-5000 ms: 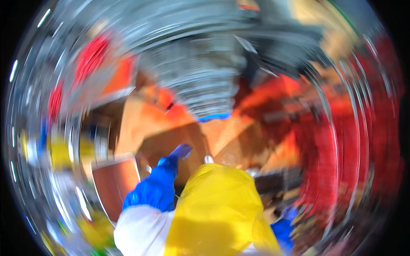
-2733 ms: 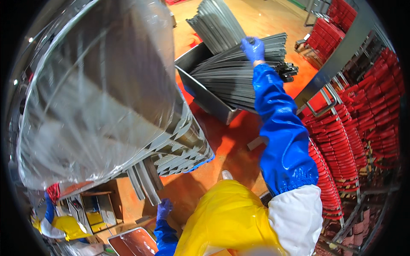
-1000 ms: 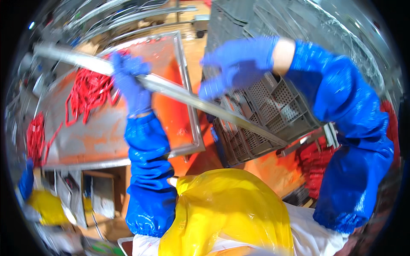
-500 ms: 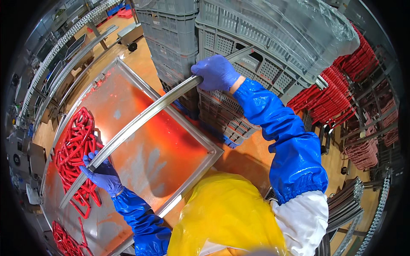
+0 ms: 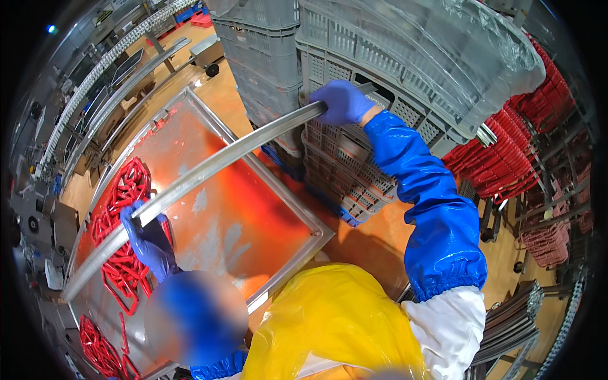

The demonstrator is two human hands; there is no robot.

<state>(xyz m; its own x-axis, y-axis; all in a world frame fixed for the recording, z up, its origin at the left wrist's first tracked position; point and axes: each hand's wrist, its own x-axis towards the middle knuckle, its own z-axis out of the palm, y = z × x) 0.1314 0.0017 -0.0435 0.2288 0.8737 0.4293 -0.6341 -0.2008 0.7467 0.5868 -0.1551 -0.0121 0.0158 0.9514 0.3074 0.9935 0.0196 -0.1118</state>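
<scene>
A long metal bar (image 5: 221,155) runs slantwise above the steel table (image 5: 221,209), from the lower left up to the grey crates. My left hand (image 5: 154,248), in a purple glove, is wrapped round the bar toward its lower left end. My right hand (image 5: 342,102), gloved the same, grips it near the far end, in front of the crates. Beneath the bar and beside my left hand lies a tangled heap of red sausage links (image 5: 120,199). A smaller heap of red links (image 5: 98,345) lies at the table's near left. A blurred patch covers part of my left forearm.
Stacked grey plastic crates (image 5: 259,63) stand beyond the table, some under clear plastic film (image 5: 430,57). Red sausages hang in rows on a rack (image 5: 494,149) at the right. Several metal bars (image 5: 513,316) lie bundled at the lower right. A wheeled box (image 5: 208,54) stands at the back.
My left hand has risen a little with its end of the bar, which now looks larger and reaches further left. My right hand still grips the far end. The view has shifted slightly.
</scene>
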